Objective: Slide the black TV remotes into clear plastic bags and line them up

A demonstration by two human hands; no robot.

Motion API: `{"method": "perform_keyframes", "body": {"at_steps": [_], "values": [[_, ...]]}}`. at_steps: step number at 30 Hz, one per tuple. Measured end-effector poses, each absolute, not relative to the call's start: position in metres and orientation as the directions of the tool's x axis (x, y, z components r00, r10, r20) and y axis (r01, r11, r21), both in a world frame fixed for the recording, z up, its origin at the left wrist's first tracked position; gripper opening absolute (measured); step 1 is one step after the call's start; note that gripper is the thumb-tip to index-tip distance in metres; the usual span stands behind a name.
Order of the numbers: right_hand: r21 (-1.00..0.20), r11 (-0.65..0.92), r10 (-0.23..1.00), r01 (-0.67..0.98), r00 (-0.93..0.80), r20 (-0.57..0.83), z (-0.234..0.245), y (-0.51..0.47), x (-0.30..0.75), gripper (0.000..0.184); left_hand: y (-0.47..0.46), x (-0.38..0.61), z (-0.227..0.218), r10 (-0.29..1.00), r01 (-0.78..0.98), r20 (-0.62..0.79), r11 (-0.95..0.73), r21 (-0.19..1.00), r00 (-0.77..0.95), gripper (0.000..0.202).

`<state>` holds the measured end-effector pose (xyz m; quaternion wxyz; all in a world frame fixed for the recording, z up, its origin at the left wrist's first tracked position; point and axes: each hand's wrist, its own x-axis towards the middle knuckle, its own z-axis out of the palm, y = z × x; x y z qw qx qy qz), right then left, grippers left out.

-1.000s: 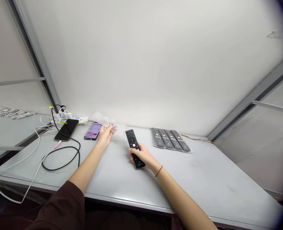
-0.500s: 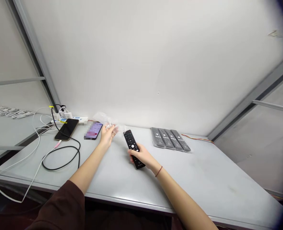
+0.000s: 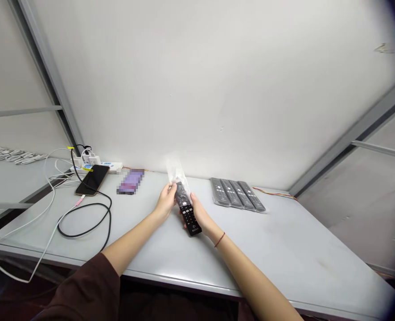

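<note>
A black remote control (image 3: 191, 222) is held over the table, its lower keys bare and its upper half inside a clear plastic bag (image 3: 174, 168). My right hand (image 3: 200, 213) grips the remote from the right side, with some fingers curled beneath it. At the upper left edge of the remote, my left hand (image 3: 166, 199) pinches the bag between thumb and fingers. The bag's far end stands up beyond the remote, loose and partly see-through. To the right lie several bagged remote controls (image 3: 238, 195), side by side on the table.
A dark phone (image 3: 92, 180) and a phone with a blurred purple screen (image 3: 131, 182) lie on the left. Behind them is a white power strip (image 3: 115, 167) with chargers. A black cable (image 3: 84, 235) loops over the grey table (image 3: 284, 249). Coloured wires (image 3: 274, 192) run along the wall.
My left hand has moved right with the plastic bag, which now covers the remote's upper half. My right hand keeps its hold on the remote, its thumb now at the side.
</note>
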<state>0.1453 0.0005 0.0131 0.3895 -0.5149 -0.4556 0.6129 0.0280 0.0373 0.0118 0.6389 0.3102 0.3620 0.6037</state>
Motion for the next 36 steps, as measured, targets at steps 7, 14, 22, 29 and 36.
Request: {"method": "perform_keyframes", "body": {"at_steps": [7, 14, 22, 29, 36], "values": [[-0.978, -0.200, 0.962, 0.051, -0.178, -0.206, 0.025, -0.003, 0.152, 0.048, 0.045, 0.022, 0.011, 0.994, -0.609, -0.086, 0.028, 0.793, -0.065, 0.011], [-0.994, 0.057, 0.832, 0.089, -0.555, -0.002, 0.021, -0.006, 0.158, 0.084, 0.060, 0.000, 0.025, 0.949, -0.709, -0.258, 0.055, 0.703, -0.182, 0.022], [-0.973, 0.192, 0.893, 0.125, -0.433, 0.120, 0.015, -0.005, 0.153, 0.066, 0.048, 0.013, 0.017, 0.951, -0.627, -0.288, 0.157, 0.763, -0.113, 0.025], [-0.938, 0.258, 0.927, 0.233, -0.333, 0.172, 0.017, -0.002, 0.154, 0.054, 0.037, 0.028, -0.003, 0.979, -0.513, -0.190, 0.126, 0.849, -0.073, 0.023], [-0.915, 0.353, 0.921, 0.195, -0.247, 0.302, 0.017, 0.001, 0.157, 0.033, 0.037, 0.031, 0.003, 0.975, -0.566, -0.223, 0.183, 0.804, -0.002, 0.032]]}}
